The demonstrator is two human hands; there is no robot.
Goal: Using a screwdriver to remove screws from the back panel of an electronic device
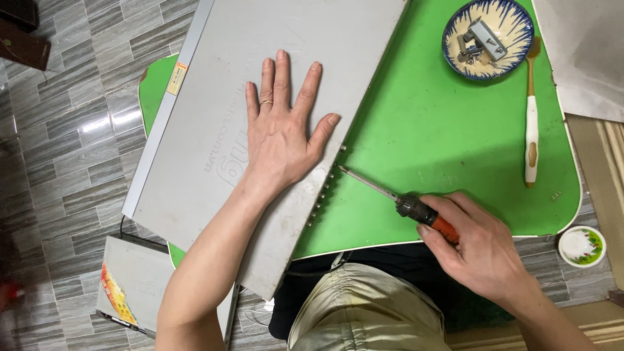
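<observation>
On one table (455, 130), one screwdriver (403, 201), two hands

Green table (448, 130), grey case (273, 39), seemingly blue-streaked bowl (517, 26).

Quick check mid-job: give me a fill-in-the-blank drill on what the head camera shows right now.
1. The left hand lies flat on the grey ____.
2. The right hand holds a ____ by its orange handle.
3. The small metal parts sit in a blue-and-white ____.
4. The toothbrush lies on the ____ table.

Missing words: device casing; screwdriver; bowl; green
</observation>
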